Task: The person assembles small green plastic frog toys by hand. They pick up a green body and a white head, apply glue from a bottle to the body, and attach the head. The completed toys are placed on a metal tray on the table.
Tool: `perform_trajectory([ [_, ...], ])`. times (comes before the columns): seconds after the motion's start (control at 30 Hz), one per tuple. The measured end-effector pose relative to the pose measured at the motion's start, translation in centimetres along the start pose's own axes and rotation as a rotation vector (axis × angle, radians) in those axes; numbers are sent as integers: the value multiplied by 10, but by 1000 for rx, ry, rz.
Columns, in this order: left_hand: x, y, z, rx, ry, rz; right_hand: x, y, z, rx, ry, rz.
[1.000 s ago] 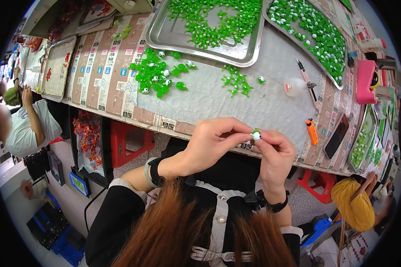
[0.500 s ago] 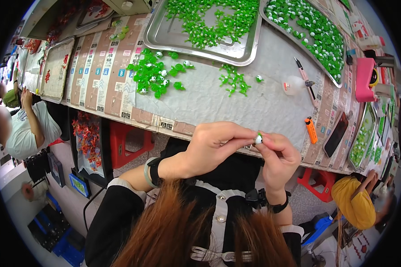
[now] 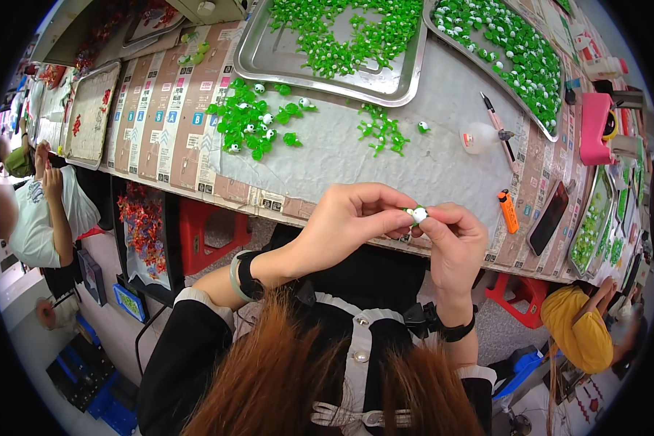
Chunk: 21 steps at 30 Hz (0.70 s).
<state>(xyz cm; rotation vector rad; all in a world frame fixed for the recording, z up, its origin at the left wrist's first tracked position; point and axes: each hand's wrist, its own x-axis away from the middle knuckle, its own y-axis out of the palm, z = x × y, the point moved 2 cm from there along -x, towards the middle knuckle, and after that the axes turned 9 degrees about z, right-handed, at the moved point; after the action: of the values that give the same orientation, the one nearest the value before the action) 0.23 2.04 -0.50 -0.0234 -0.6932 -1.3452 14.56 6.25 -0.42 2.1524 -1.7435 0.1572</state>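
Note:
My left hand (image 3: 349, 224) and my right hand (image 3: 456, 254) meet above the table's front edge. Both pinch one small plastic figure (image 3: 418, 214), with a white dark-spotted head and bits of green; the fingers hide part of it. Beyond the hands, a pile of green pieces, some with white heads (image 3: 251, 120), lies on the pale sheet (image 3: 320, 171). A smaller heap of plain green bits (image 3: 381, 132) sits to its right, beside a single white-and-green piece (image 3: 423, 127).
A metal tray (image 3: 403, 94) of green bits stands at the back; another tray (image 3: 487, 69) holds white-and-green pieces. To the right lie a small bottle (image 3: 476, 139), a pen-like tool (image 3: 494, 120), an orange lighter (image 3: 507, 212) and a phone (image 3: 548, 219). Co-workers (image 3: 43, 211) sit on both sides.
The figure between my fingers has turned, showing more of its white spotted head. My left hand has risen slightly and its fingers have shifted. A co-worker at left has moved their arms.

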Motion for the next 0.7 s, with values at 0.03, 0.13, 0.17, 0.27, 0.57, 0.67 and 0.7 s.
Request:
perform_trajectory([
  [0.03,-1,0,0,38,-48,-5,-1,0,0,-16,28,0],
  [0.13,-2,-1,1,113,-107,-20,-3,0,1,-57,81,-4],
  [0.17,-3,-1,0,128,-121,-25,-3,-1,2,-67,78,-8],
  [0.27,-4,-2,-1,161,-150,-40,-4,1,1,-52,65,-10],
  [0.57,-6,-2,-8,159,-154,-10,-4,2,6,-72,182,48],
  [0.67,-6,-2,-11,162,-155,3,-4,1,8,-79,220,54],
  [0.7,-5,-2,-11,161,-152,2,-4,1,8,-84,232,57],
])
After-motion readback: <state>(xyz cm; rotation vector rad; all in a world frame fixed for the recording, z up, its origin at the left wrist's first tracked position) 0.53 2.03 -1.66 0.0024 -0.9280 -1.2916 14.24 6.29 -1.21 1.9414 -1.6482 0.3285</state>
